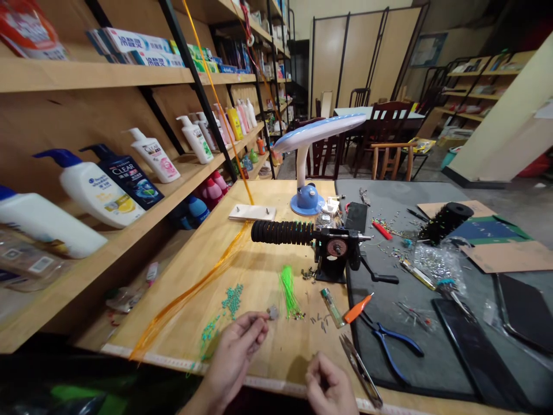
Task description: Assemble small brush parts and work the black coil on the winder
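My left hand (235, 351) is over the near edge of the wooden table (259, 271), its fingertips pinched on a small grey piece (272, 312). My right hand (329, 385) is curled shut near the table's front edge; whether it holds something thin I cannot tell. Teal beads (232, 300) lie scattered just left of the left hand. A bundle of bright green strands (287, 291) lies just beyond the grey piece. A long bunch of orange strands (194, 288) runs diagonally across the table.
A black hand-crank winder (330, 251) with a ribbed black roller (283, 231) stands mid-table. A blue desk lamp (307, 199) is behind it. Scissors (360, 369), blue-handled pliers (391, 343), an orange tool (358, 308) and a lighter (332, 305) lie right. Shelves with bottles (95, 190) line the left.
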A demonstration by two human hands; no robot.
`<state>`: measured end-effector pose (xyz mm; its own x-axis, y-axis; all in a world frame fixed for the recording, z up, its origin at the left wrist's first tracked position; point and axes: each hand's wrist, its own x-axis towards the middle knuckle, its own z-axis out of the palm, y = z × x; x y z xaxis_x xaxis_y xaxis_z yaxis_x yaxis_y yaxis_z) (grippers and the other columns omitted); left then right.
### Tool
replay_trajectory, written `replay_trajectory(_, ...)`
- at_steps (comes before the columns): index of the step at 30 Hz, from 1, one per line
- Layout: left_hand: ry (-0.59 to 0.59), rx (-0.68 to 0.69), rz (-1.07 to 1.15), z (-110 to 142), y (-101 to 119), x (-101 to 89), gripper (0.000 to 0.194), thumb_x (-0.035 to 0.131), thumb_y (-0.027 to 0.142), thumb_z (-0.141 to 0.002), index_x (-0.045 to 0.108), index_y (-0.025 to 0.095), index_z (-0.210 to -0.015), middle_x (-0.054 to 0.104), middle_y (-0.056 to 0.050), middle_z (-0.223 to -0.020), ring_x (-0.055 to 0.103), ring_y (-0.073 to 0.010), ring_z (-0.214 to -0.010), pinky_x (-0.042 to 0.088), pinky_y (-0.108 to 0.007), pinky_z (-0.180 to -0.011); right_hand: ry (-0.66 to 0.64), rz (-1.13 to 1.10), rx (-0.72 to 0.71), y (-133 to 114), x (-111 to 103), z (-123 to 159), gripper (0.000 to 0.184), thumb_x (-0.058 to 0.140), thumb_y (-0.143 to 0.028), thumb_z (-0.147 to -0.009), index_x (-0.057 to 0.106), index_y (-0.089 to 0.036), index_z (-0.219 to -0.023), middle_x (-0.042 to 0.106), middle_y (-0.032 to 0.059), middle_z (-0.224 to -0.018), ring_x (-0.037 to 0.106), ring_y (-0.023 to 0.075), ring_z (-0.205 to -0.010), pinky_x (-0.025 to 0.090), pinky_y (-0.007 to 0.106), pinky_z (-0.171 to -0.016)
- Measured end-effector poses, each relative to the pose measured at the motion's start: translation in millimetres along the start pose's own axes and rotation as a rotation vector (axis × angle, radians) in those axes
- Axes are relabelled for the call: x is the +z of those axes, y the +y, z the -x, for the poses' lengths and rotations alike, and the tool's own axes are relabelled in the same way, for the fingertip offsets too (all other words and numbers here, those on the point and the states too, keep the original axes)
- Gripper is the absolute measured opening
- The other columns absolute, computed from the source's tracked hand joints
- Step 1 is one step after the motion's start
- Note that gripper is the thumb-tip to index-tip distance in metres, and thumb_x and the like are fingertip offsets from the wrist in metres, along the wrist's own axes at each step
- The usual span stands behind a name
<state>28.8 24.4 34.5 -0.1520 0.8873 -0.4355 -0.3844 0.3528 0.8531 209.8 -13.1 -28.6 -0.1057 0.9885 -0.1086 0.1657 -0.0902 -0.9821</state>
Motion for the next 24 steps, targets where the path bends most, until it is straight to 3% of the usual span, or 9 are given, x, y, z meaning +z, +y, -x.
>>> replay_trajectory(4,-0.056,0.006,-0.096,2.3,-0.9,-12.3,0.042,0.083,0.051,-0.062,0.069,0.015,-0.078,0.050,0.006,-0.058,0.039,-0.0062,-0.054,0.029,-0.015,-0.048,0.041,-0.135,0.035,4.0,-3.0,-1.0,0.026,0.052,-0.041,-0.079,0.044,-0.022,-0.063,0.035,-0.0059,-0.058,0.033,0.0133,-0.056,0.026,0.027,-0.055)
replay_trajectory(7,-0.135,-0.075,-0.123,8.6,-17.4,-14.4,0.044,0.081,0.053,-0.063,0.066,0.015,-0.079,0.036,0.010,-0.053,0.025,-0.0052,-0.047,0.017,-0.018,-0.044,0.055,-0.241,0.075,8.6,-2.1,-2.3,0.036,0.056,-0.052,-0.080,0.046,-0.022,-0.064,0.034,-0.0071,-0.058,0.029,0.0125,-0.054,0.023,0.027,-0.053)
replay_trajectory(10,-0.219,-0.126,-0.208,12.8,-33.7,-8.8,0.045,0.080,0.052,-0.064,0.067,0.015,-0.086,0.036,0.011,-0.052,0.018,-0.0045,-0.044,0.013,-0.020,-0.044,0.059,-0.279,0.087,13.2,-0.6,-2.8,0.045,0.058,-0.063,-0.078,0.048,-0.021,-0.065,0.034,-0.0074,-0.057,0.027,0.0120,-0.054,0.023,0.027,-0.052)
replay_trajectory(13,-0.255,-0.077,-0.319,12.2,-37.4,3.0,0.045,0.079,0.051,-0.064,0.071,0.014,-0.090,0.048,0.007,-0.057,0.028,-0.0065,-0.046,0.021,-0.021,-0.045,0.050,-0.260,0.074,16.4,1.2,-2.4,0.053,0.055,-0.072,-0.075,0.048,-0.021,-0.064,0.034,-0.0072,-0.057,0.028,0.0119,-0.054,0.023,0.027,-0.052)
replay_trajectory(16,-0.258,0.015,-0.421,9.5,-30.4,15.9,0.033,0.078,0.045,-0.065,0.071,0.015,-0.075,0.058,0.002,-0.064,0.045,-0.0127,-0.059,0.036,-0.024,-0.057,0.033,-0.204,0.045,18.0,1.5,-1.6,0.057,0.052,-0.076,-0.075,0.050,-0.020,-0.064,0.034,-0.0073,-0.056,0.029,0.0116,-0.053,0.024,0.026,-0.052)
replay_trajectory(18,-0.262,0.052,-0.475,8.6,-24.3,21.6,0.028,0.075,0.042,-0.067,0.067,0.015,-0.065,0.058,0.001,-0.062,0.050,-0.0155,-0.064,0.038,-0.025,-0.063,0.008,-0.176,0.033,16.6,-0.9,-1.6,0.057,0.052,-0.075,-0.076,0.051,-0.019,-0.064,0.036,-0.0069,-0.055,0.032,0.0114,-0.052,0.026,0.025,-0.051)
replay_trajectory(21,-0.271,0.104,-0.516,9.1,-17.1,25.1,0.028,0.073,0.041,-0.069,0.063,0.016,-0.062,0.058,0.001,-0.060,0.051,-0.0166,-0.063,0.039,-0.026,-0.063,-0.097,-0.190,0.058,7.1,-9.3,-3.5,0.057,0.050,-0.073,-0.080,0.059,-0.017,-0.072,0.049,-0.0034,-0.054,0.044,0.0130,-0.052,0.034,0.025,-0.053)
replay_trajectory(24,-0.278,0.158,-0.545,11.1,-12.3,27.4,0.028,0.072,0.041,-0.071,0.063,0.016,-0.062,0.061,0.000,-0.059,0.054,-0.0175,-0.063,0.040,-0.027,-0.062,-0.204,-0.224,0.086,-11.3,-18.2,-7.7,0.058,0.045,-0.070,-0.085,0.065,-0.016,-0.093,0.064,0.0023,-0.062,0.054,0.0155,-0.055,0.040,0.025,-0.054)
